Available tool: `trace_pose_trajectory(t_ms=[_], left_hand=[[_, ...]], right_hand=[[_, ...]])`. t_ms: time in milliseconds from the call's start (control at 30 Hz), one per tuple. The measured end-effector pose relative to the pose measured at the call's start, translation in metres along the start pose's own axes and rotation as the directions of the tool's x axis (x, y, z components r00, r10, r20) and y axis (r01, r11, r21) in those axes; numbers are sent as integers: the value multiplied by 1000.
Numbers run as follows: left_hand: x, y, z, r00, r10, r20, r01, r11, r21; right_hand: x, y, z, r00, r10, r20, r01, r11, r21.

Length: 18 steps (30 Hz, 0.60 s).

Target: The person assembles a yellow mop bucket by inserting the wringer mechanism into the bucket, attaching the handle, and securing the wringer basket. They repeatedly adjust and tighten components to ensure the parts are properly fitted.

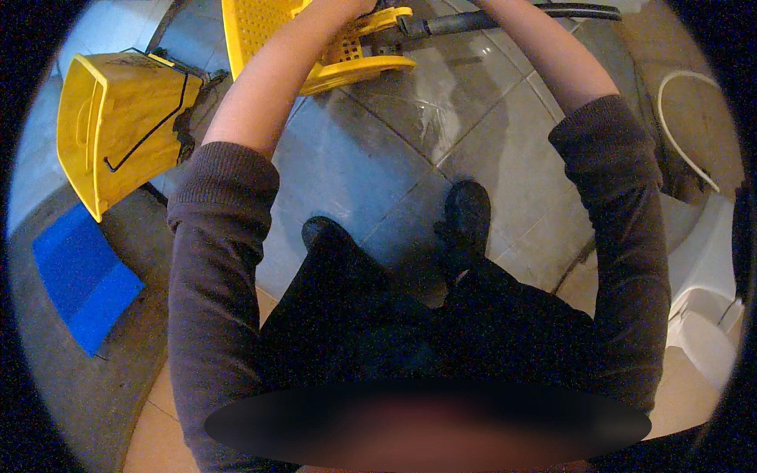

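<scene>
In the head view, my left hand point(352, 6) is at the yellow wringer point(359, 71), cut by the upper edge; my fingers are out of sight, so I can't tell whether that grip is closed on it. My right hand lies beyond the same edge, so I can't tell its grip either. The wringer sits right under my left grip, yellow plastic with rows of small holes and a curved rim. From it a dark handle point(449, 24) runs to the right, passing behind my right forearm point(556, 59). My left forearm point(272, 91) crosses over the wringer and hides part of it.

Left of my left grip and nearer me is a yellow bucket point(138, 118) with a bent black wire and dark wheels. Nearer still, a blue flat piece point(87, 276) lies on a grey mat point(134, 378). My dark shoes point(471, 209) stand on the tiled floor point(378, 177), below both grips. Shiny streaks mark the tiles between. Far right, a pale curved strip point(664, 106) shows near a white fixture point(706, 327).
</scene>
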State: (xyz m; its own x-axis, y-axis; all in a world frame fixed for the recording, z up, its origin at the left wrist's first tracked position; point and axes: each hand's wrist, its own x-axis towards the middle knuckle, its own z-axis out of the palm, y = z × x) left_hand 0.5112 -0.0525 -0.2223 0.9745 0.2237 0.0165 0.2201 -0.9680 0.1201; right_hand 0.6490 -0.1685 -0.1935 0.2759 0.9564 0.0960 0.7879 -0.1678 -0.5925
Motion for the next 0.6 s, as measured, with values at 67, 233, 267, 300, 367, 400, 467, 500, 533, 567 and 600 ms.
trace_pose_trajectory(t_ms=[67,233,267,300,367,400,467,500,533,567,600], left_hand=[[-3,-1,6,999,14,-43,-14,1000,5],[-18,21,-16,999,32,7,-33,982,184],[-21,34,-28,999,40,24,-43,983,176],[-30,42,-43,968,190,-165,-132,942,307],[-56,62,-71,739,518,-431,-205,782,588],[-73,72,-81,839,370,-399,-93,820,564],[-95,80,-99,948,31,-316,151,832,534],[-94,76,-106,980,-124,-156,170,929,330],[-91,71,-112,971,-234,36,229,967,114],[-87,64,-116,925,-290,244,320,943,-94],[-83,61,-115,897,-311,314,343,938,-51]], right_hand=[[-2,3,-6,998,-9,64,9,1000,-1],[-9,7,-17,981,14,196,-29,997,76],[-12,7,-14,985,-9,169,-8,995,97],[-14,8,-11,989,-31,143,15,993,116],[-19,10,-4,989,56,134,-88,965,246],[-21,12,1,988,83,133,-120,947,299],[-24,13,6,983,116,140,-163,903,397],[-26,14,8,983,126,130,-168,904,394],[-29,13,10,984,135,120,-171,905,390],[-31,12,10,984,143,109,-174,906,386],[-37,11,13,983,184,-13,-170,932,320]])
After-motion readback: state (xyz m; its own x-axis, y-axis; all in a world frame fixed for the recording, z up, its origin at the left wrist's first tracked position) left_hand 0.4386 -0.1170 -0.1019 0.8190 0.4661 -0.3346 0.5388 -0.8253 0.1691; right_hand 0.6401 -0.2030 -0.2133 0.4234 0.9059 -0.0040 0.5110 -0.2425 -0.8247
